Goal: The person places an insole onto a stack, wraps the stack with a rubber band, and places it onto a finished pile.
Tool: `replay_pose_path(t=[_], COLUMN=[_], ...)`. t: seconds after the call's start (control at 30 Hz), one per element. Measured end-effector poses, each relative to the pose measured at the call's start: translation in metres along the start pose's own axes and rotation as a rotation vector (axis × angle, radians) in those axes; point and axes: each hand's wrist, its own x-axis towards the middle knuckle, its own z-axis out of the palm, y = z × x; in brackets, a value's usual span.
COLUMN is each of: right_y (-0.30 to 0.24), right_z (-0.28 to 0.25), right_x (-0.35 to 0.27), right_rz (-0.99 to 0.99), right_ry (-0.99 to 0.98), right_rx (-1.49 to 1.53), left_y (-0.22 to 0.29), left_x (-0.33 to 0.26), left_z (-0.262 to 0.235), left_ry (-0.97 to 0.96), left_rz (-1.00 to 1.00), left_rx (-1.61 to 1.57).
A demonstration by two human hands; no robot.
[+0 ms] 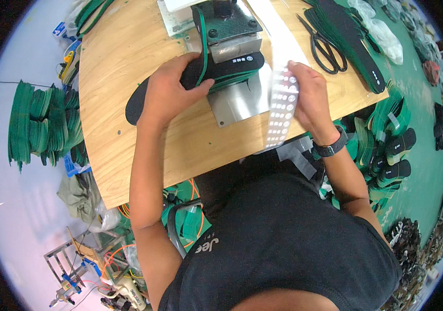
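Observation:
My left hand (172, 85) is closed, thumb against fingers, on a black insole (204, 44) with a green edge, tipped up so its edge shows. Beneath it lies a stack of black-and-green insoles (226, 70), the top one with a small white print at one end. The stack reaches over a shiny metal plate (239, 103) in front of a press machine's metal head (232, 33). Between thumb and fingers, my right hand (309, 96) grips a long pale film strip (278, 122) with rows of white printed marks. The strip runs up past the press and hangs toward the table's near edge.
Black-handled scissors (326, 52) lie on the wooden table (112, 109) at the right. Beside them is another insole stack (354, 54). More insoles are piled left of the table (42, 122) and below its right side (392, 150). Clear plastic bags (385, 39) stand beyond.

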Motion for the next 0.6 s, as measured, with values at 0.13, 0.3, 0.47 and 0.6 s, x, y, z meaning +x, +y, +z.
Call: replay_pose_path(t=[0.13,0.3,0.47,0.6], right_y=[0.0,0.019,0.022,0.021], right_z=[0.006,0.025,0.021,0.022], right_x=[0.012,0.014,0.018,0.019], right_rz=[0.068,0.262,0.233,0.219], right_ry=[-0.015,-0.186,-0.206,-0.223], right_rx=[0.062,-0.198,-0.25,-0.286], left_y=[0.002,-0.024,-0.023,-0.027], left_x=[0.0,0.004,0.004,0.003], left_z=[-0.002,-0.005,-0.003,-0.002], left_ry=[-0.023,0.2,0.231,0.221], left_rz=[-0.136,-0.331,-0.275,-0.282], left_rx=[0.006,-0.493,-0.585,-0.552])
